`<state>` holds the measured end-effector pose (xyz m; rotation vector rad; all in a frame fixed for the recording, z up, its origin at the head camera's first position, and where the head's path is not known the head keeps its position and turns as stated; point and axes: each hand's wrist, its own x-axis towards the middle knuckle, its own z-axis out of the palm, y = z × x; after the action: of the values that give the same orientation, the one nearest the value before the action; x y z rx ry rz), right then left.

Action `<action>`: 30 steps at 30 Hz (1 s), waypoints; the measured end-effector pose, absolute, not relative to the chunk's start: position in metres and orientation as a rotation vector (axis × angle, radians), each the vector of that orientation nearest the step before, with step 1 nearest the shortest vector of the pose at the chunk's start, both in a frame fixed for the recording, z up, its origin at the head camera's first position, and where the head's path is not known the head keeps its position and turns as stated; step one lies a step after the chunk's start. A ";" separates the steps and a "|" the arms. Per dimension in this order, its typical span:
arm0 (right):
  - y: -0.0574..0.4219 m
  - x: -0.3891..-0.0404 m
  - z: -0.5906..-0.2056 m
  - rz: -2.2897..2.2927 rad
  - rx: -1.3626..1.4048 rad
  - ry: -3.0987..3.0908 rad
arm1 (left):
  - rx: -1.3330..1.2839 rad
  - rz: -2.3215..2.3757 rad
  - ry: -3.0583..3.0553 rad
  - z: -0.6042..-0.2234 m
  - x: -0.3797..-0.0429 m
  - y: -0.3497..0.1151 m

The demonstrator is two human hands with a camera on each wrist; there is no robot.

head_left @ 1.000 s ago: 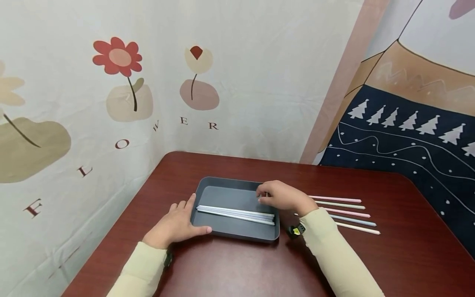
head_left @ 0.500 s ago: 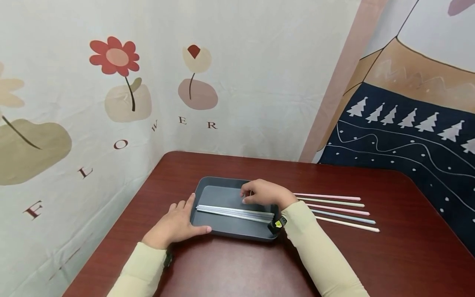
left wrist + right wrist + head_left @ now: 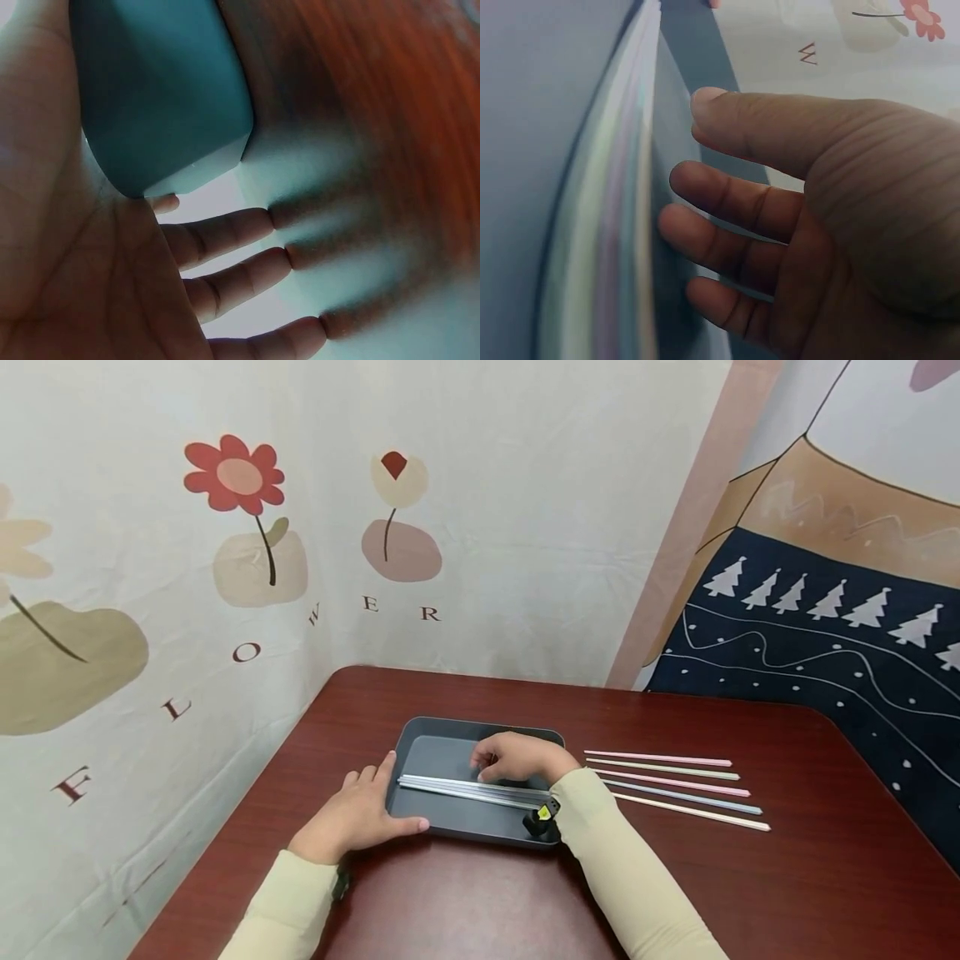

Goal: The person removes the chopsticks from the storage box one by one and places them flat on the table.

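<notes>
A dark grey tray (image 3: pixel 442 752) lies on the table, with a bundle of chopsticks (image 3: pixel 465 788) lengthwise in it. Seen from the right wrist, the bundled chopsticks (image 3: pixel 607 247) are pale green, mauve, blue and cream. My left hand (image 3: pixel 356 814) rests at the tray's left end, fingers spread, thumb at the near rim. From the left wrist, the tray's corner (image 3: pixel 165 82) sits against the palm. Over the tray, just beyond the bundle, my right hand (image 3: pixel 517 756) has loosely bent fingers holding nothing. The right ends of the bundle are partly hidden by the wrist camera.
Several chopsticks (image 3: pixel 675 781) in pink, green, blue and cream lie spaced apart on the reddish-brown table (image 3: pixel 810 877), right of the tray. A printed curtain (image 3: pixel 510 610) stands behind the table and to its left.
My right hand has moved left, from the tray's right end towards its middle, and slightly lower. The left hand, tray and chopsticks stay in place.
</notes>
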<state>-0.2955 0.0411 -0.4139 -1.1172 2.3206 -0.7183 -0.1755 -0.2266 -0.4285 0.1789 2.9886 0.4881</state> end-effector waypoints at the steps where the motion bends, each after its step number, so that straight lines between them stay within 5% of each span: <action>1: 0.041 -0.295 -0.415 -0.710 -1.121 2.317 | 0.181 0.487 2.990 -0.428 -0.175 -0.226; 30: 0.033 -0.294 -0.434 -0.679 -1.154 2.425 | 0.181 0.488 2.992 -0.431 -0.176 -0.227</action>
<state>-0.2942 0.0328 -0.4337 -1.1539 2.4247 -0.6786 -0.1762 -0.2271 -0.4306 0.1813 2.9920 0.4878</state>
